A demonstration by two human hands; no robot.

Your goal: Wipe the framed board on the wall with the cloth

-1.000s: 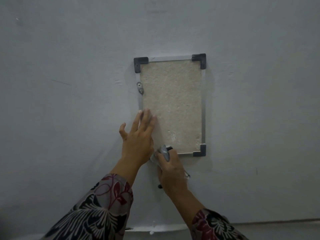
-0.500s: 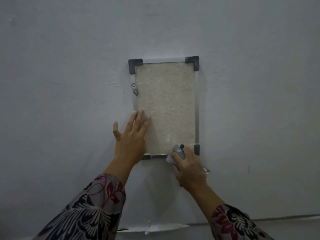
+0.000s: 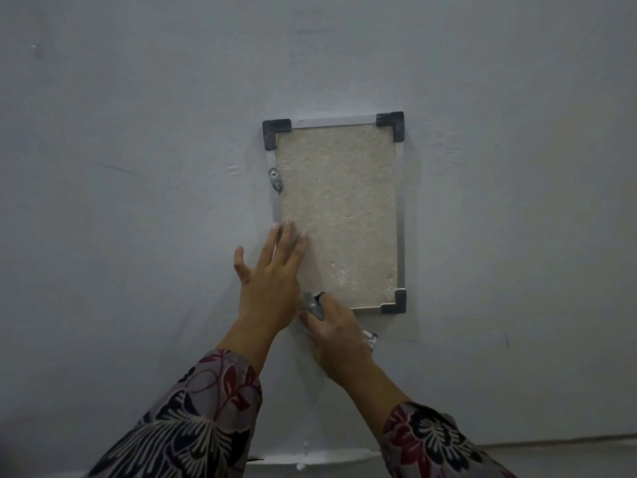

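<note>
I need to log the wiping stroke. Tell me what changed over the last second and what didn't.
The right hand, closed on the cloth, slid right along the bottom edge of the framed board to near the bottom-right corner half a second ago, then came back left to the bottom-left corner. Nothing was picked up or released. The left hand stayed flat on the board's lower-left edge.

Dim, flat light on the grey wall [image 3: 138, 167]; soft overall, corners darker.

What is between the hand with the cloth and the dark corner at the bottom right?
In the head view, only the bare metal bottom strip of the framed board lies between the right hand holding the cloth and the dark corner piece.
</note>
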